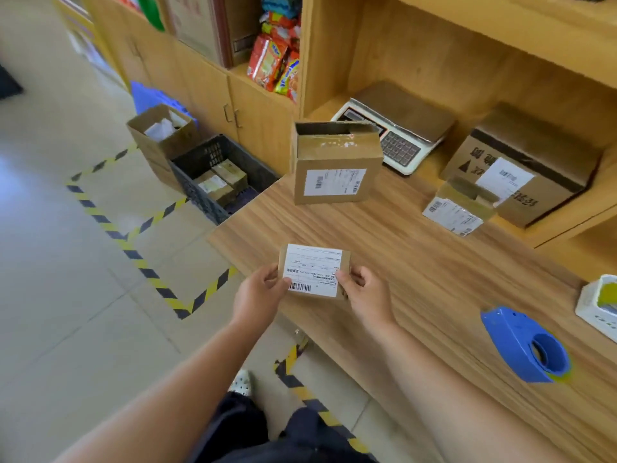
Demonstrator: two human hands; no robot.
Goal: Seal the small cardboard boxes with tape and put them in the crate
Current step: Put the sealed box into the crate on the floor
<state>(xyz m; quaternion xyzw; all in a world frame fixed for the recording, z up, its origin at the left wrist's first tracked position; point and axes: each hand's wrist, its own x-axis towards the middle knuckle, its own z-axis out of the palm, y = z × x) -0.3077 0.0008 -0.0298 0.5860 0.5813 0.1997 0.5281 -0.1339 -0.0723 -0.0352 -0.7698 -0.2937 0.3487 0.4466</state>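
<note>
I hold a small cardboard box (314, 269) with a white shipping label over the near left corner of the wooden counter (417, 279). My left hand (262, 294) grips its left end and my right hand (362, 290) grips its right end. The blue tape dispenser (526, 345) lies on the counter to my right, apart from both hands. A dark plastic crate (203, 195) stands on the floor left of the counter, with two or three small boxes (220, 182) inside.
A taller labelled box (335, 165) stands at the counter's far left edge. A weighing scale (394, 132), a small labelled box (459, 208) and a bigger carton (521, 175) sit at the back. An open carton (163, 135) stands behind the crate. A white basket (597, 307) sits at far right.
</note>
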